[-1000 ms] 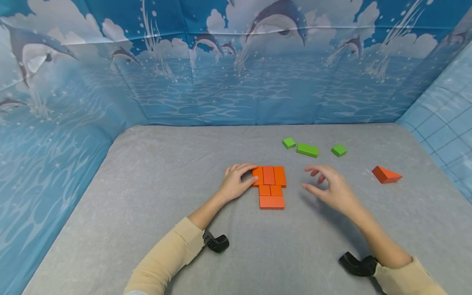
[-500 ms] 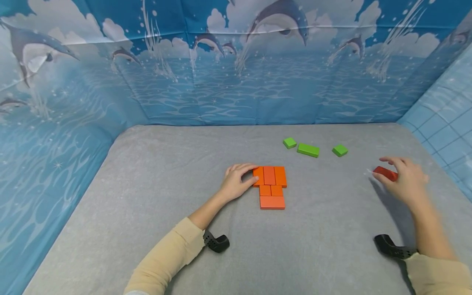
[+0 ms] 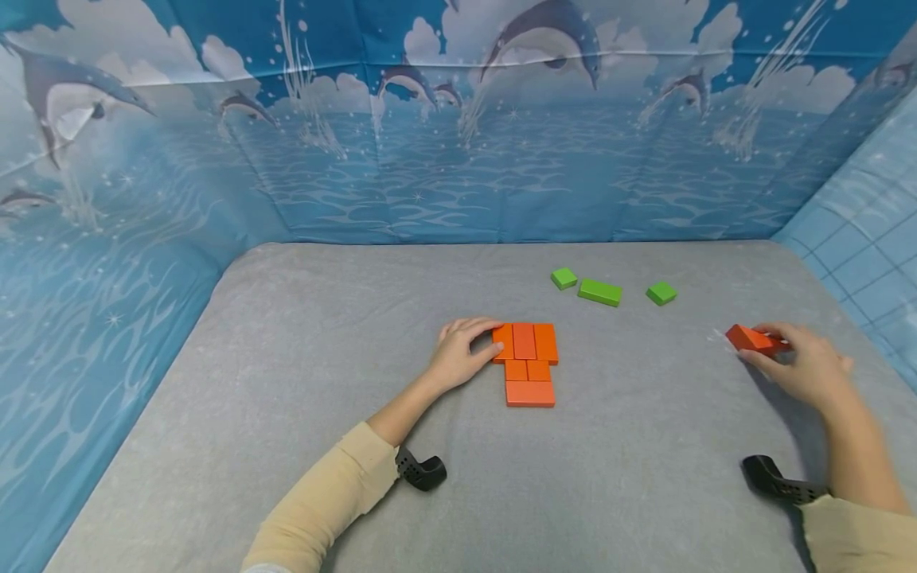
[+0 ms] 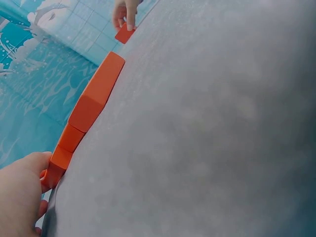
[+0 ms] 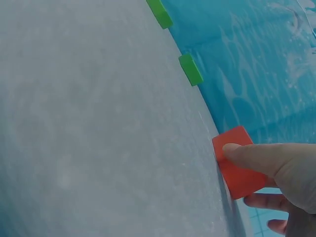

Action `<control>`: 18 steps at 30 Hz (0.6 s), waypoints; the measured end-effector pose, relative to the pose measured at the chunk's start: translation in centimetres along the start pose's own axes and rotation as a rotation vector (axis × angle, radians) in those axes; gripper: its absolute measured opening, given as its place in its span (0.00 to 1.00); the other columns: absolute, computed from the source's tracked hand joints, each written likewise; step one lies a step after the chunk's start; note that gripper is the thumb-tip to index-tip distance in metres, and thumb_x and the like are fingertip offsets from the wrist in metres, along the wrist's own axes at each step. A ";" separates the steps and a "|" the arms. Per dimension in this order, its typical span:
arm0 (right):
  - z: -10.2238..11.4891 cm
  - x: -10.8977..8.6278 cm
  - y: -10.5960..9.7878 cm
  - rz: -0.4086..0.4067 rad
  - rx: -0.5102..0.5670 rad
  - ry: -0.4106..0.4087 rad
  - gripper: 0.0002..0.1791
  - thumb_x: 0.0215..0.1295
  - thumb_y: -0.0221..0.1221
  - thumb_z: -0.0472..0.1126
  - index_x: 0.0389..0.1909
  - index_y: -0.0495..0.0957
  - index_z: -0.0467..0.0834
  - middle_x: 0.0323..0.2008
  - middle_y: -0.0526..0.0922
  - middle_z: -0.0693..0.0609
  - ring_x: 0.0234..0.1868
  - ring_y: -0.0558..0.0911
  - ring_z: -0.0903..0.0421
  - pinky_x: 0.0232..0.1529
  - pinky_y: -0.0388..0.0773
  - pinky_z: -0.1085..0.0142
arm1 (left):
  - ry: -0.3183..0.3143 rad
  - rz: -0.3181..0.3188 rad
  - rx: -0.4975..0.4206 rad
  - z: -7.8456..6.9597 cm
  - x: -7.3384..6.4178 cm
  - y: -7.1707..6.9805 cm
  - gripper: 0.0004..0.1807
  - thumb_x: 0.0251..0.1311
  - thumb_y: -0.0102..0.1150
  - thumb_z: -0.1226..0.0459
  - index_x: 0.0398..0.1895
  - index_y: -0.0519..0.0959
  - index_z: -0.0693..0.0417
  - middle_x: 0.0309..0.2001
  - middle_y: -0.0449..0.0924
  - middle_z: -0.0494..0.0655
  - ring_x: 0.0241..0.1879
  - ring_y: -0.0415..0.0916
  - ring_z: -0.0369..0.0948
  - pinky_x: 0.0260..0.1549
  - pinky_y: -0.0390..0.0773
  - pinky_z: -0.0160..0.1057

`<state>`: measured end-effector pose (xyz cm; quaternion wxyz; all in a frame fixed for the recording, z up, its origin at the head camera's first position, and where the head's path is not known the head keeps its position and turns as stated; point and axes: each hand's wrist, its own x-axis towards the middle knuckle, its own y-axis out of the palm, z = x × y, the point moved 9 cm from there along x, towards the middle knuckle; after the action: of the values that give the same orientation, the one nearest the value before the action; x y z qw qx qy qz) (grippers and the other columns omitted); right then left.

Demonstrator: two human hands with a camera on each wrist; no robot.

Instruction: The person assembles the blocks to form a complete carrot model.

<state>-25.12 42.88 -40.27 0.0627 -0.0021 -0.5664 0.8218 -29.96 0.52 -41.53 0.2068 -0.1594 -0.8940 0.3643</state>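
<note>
Several flat orange blocks lie edge to edge [image 3: 528,393], a wider row at the far side and a narrower part nearer me. My left hand [image 3: 458,352] holds the left end of that wide row, its thumb and index finger on the leftmost orange block [image 4: 60,160]. At the right, my right hand [image 3: 809,362] pinches a red-orange triangular block [image 3: 745,338] between thumb and fingers. In the right wrist view the thumb lies across the triangular block's face [image 5: 242,177], which stands close over the grey cloth; the fingers behind it are partly hidden.
Two small green blocks [image 3: 563,278] [image 3: 661,293] and a longer green block [image 3: 600,291] lie toward the back. Grey cloth [image 3: 322,334] covers the surface. A blue dolphin-print curtain [image 3: 430,183] rises behind and at both sides.
My right hand has moved right from beside the orange arrangement to the triangular block and taken hold of it; the block's position shifts little. My left hand stays put.
</note>
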 end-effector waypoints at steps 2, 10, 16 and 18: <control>0.3 0.0 -0.1 0.001 0.006 -0.011 0.32 0.58 0.60 0.50 0.53 0.64 0.31 0.46 0.67 0.27 0.43 0.65 0.33 0.36 0.50 0.41 | 0.000 -0.001 0.003 0.1 0.0 0.0 0.21 0.60 0.55 0.54 0.56 0.74 0.48 0.58 0.72 0.45 0.60 0.63 0.44 0.61 0.51 0.49; 6.2 -0.2 -1.6 -0.030 0.091 -0.150 0.28 0.58 0.61 0.48 0.53 0.68 0.34 0.46 0.72 0.30 0.44 0.68 0.37 0.35 0.51 0.47 | 0.002 0.000 -0.005 0.1 0.0 0.1 0.21 0.60 0.55 0.54 0.56 0.74 0.47 0.58 0.72 0.45 0.60 0.63 0.44 0.61 0.50 0.49; 15.0 -1.8 -2.0 -0.091 0.122 -0.384 0.23 0.48 0.68 0.37 0.46 0.74 0.35 0.40 0.78 0.36 0.39 0.72 0.44 0.33 0.51 0.53 | 0.000 0.003 0.004 0.1 0.0 0.1 0.21 0.60 0.55 0.54 0.56 0.74 0.47 0.58 0.72 0.44 0.60 0.63 0.44 0.61 0.50 0.49; 17.7 -2.6 -1.5 -0.098 0.122 -0.455 0.23 0.46 0.69 0.36 0.45 0.75 0.37 0.39 0.79 0.39 0.38 0.74 0.46 0.34 0.52 0.55 | 0.001 0.003 0.005 0.1 0.0 0.2 0.21 0.60 0.55 0.54 0.56 0.74 0.47 0.59 0.72 0.44 0.60 0.63 0.44 0.61 0.50 0.49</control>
<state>-23.74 26.70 -32.68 -0.0265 0.2144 -0.5146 0.8298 -30.00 0.56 -41.74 0.2071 -0.1603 -0.8928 0.3666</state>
